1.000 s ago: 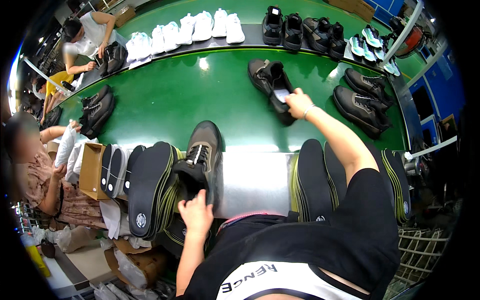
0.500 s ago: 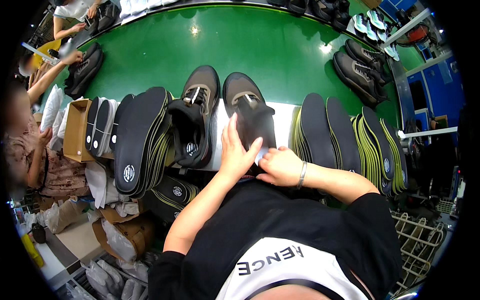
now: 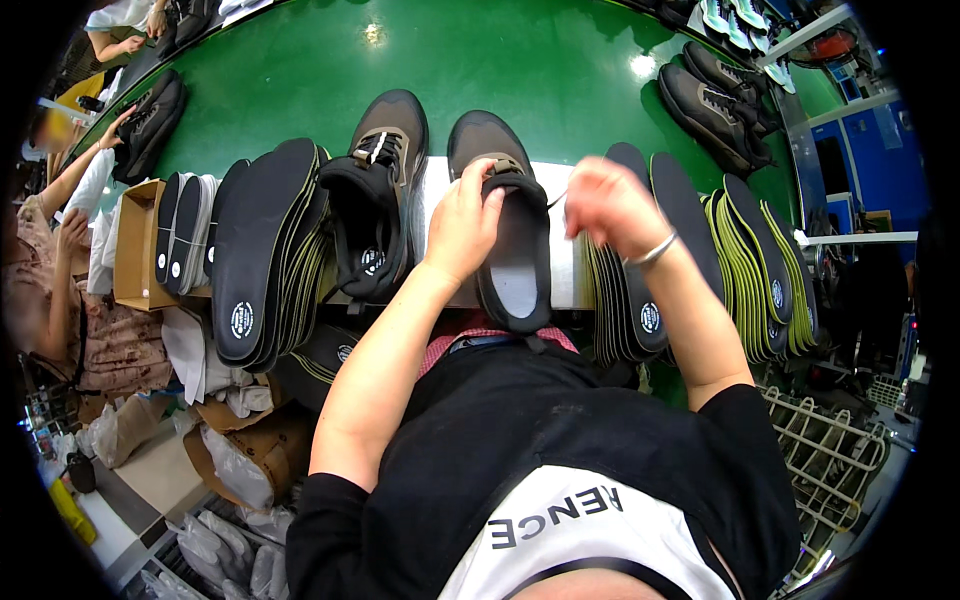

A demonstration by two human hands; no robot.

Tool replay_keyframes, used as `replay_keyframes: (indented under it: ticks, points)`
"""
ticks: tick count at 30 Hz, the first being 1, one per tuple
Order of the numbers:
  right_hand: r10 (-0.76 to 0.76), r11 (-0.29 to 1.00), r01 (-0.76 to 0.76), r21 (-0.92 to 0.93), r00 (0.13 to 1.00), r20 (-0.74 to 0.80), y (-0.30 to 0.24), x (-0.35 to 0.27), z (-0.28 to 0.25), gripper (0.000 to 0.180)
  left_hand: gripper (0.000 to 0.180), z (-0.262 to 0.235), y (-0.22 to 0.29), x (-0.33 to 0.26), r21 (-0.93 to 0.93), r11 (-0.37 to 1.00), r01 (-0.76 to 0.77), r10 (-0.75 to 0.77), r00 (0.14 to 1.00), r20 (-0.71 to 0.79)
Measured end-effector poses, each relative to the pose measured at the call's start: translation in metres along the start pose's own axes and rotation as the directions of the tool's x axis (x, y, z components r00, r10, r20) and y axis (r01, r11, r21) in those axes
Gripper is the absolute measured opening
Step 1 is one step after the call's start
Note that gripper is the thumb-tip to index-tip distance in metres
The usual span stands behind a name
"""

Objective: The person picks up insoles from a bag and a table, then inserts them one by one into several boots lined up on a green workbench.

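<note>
Left hand (image 3: 465, 225) gripping dark grey-and-black sneaker (image 3: 505, 220) at collar, fingers curled over edge; long axis 12-to-6. Right hand (image 3: 610, 205) at 3 o'clock, apart, fingers loosely curled, blurred.

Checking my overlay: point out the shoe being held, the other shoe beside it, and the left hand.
held shoe (image 3: 515, 275), head view, inner heel lining
other shoe (image 3: 385, 150), head view, tongue
left hand (image 3: 462, 225), head view, back of hand

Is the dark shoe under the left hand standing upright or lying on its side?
Upright. The shoe rests on its sole, its opening facing up, with a pale insole visible inside; the left hand grips its collar.
</note>
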State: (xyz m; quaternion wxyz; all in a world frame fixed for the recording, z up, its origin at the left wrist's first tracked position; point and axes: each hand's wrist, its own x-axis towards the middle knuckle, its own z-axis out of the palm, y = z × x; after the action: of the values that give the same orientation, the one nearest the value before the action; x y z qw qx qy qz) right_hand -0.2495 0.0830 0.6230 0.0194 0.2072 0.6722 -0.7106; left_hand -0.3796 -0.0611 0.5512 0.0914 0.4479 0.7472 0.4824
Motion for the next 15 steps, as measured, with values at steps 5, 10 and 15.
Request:
replay_keyframes:
  ticks: [5, 10, 15]
  points:
    - [-0.088, 0.701, 0.168, 0.693, 0.985, -0.150, 0.041, 0.026, -0.020, 0.029, 0.030, 0.002, -0.004, 0.012, -0.170, 0.973, 0.153, -0.142, 0.987, 0.078]
    - [-0.227, 0.955, 0.255, 0.150, 0.957, -0.183, 0.063, 0.036, 0.009, 0.054, 0.032, -0.004, -0.003, 0.022, -0.196, 0.918, 0.345, -0.304, 0.929, 0.209]
    - [-0.163, 0.969, 0.216, 0.119, 0.924, -0.346, 0.086, 0.051, 0.035, 0.026, 0.033, -0.006, -0.008, 0.025, -0.275, 0.857, 0.437, -0.356, 0.886, 0.299]
